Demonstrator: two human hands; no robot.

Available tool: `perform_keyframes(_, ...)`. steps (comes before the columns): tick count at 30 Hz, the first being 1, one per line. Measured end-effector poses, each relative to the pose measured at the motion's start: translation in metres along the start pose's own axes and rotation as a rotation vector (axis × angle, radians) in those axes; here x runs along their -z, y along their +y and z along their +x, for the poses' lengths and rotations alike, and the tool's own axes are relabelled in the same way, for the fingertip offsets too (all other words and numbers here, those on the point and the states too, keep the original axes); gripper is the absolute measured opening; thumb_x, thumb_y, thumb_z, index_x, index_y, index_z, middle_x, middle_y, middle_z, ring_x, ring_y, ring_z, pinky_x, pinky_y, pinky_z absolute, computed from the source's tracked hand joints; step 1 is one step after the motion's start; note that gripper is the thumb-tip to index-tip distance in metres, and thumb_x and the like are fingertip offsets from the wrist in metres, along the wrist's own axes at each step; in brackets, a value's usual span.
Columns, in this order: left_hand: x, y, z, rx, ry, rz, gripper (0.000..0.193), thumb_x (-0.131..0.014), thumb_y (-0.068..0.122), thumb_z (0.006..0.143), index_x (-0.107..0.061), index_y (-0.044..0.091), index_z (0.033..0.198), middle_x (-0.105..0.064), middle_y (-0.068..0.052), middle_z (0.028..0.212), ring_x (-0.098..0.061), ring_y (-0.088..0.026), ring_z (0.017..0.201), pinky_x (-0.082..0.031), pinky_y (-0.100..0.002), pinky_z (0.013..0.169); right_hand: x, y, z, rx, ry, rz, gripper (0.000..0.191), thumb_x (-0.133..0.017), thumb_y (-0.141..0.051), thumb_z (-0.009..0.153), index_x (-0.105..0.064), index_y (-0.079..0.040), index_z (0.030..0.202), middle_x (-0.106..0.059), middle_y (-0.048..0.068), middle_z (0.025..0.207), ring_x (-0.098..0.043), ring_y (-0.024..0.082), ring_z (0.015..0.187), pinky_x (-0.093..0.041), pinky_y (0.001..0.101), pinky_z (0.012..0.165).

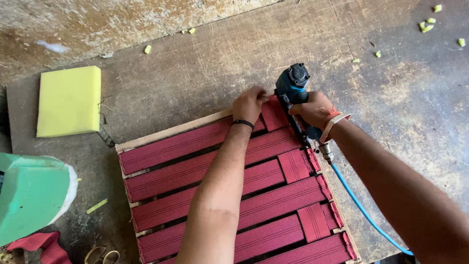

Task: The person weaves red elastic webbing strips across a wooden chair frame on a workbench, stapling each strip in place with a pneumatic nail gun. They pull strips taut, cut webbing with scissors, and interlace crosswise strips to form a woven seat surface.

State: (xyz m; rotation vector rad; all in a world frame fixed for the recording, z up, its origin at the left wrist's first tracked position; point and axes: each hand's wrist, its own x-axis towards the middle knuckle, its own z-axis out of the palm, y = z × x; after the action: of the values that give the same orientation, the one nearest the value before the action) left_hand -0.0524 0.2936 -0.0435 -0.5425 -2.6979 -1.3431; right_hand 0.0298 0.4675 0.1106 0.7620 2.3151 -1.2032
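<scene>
The right hand [315,111] grips a blue pneumatic staple gun [293,90], fingers wrapped around its handle, its nose on the far right corner of a wooden seat frame [171,132] woven with red webbing straps [273,203]. The left hand [249,103] presses a strap end flat just beside the gun, fingers bent down on it. A blue air hose [364,210] trails near-right across the worn tabletop [391,98]. A yellow foam block [69,101] lies far left.

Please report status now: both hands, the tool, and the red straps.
Left hand presses red strap at frame corner. Right hand shut on blue staple gun, nose on strap. Blue hose trails clear.
</scene>
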Motion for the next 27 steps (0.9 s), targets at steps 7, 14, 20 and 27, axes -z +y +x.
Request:
perform_keyframes(7, 0.0, 0.0, 0.003, 0.041, -0.067, 0.112, 0.011, -0.074, 0.026, 0.09, -0.072, 0.017, 0.096, -0.077, -0.002, 0.095, -0.074, -0.025, 0.088, -0.058, -0.043, 0.076, -0.008, 0.004, 0.002, 0.004, -0.002, 0.063, 0.013, -0.074, -0.008, 0.081, -0.071, 0.004, 0.081, -0.068, 0.009, 0.063, -0.065, 0.019, 0.051, -0.052, 0.0363, 0.047)
perform_keyframes(14, -0.002, 0.0, 0.005, 0.073, -0.089, 0.121, 0.009, -0.07, 0.022, 0.093, -0.067, 0.016, 0.098, -0.076, -0.002, 0.093, -0.074, -0.024, 0.089, -0.058, -0.043, 0.078, -0.013, -0.007, -0.01, -0.004, -0.006, 0.011, 0.016, -0.076, -0.011, 0.083, -0.073, 0.004, 0.082, -0.069, 0.01, 0.065, -0.066, 0.019, 0.051, -0.053, 0.0351, 0.048)
perform_keyframes(20, 0.003, -0.007, 0.002, 0.027, 0.252, -0.235, 0.017, -0.054, 0.002, 0.102, -0.06, 0.013, 0.114, -0.075, -0.005, 0.102, -0.075, -0.021, 0.096, -0.062, -0.035, 0.075, -0.025, -0.012, -0.012, -0.015, -0.047, 0.036, 0.012, -0.076, -0.013, 0.082, -0.073, -0.002, 0.085, -0.07, 0.007, 0.064, -0.066, 0.017, 0.05, -0.054, 0.0352, 0.049)
perform_keyframes(27, 0.013, -0.003, 0.002, 0.111, 0.318, -0.465, 0.015, -0.051, 0.001, 0.106, -0.059, 0.008, 0.117, -0.076, -0.008, 0.1, -0.077, -0.019, 0.095, -0.064, -0.033, 0.082, -0.035, -0.019, -0.019, 0.061, -0.036, -0.091, 0.019, -0.077, -0.023, 0.083, -0.075, -0.003, 0.083, -0.071, 0.006, 0.063, -0.068, 0.015, 0.051, -0.054, 0.0316, 0.051)
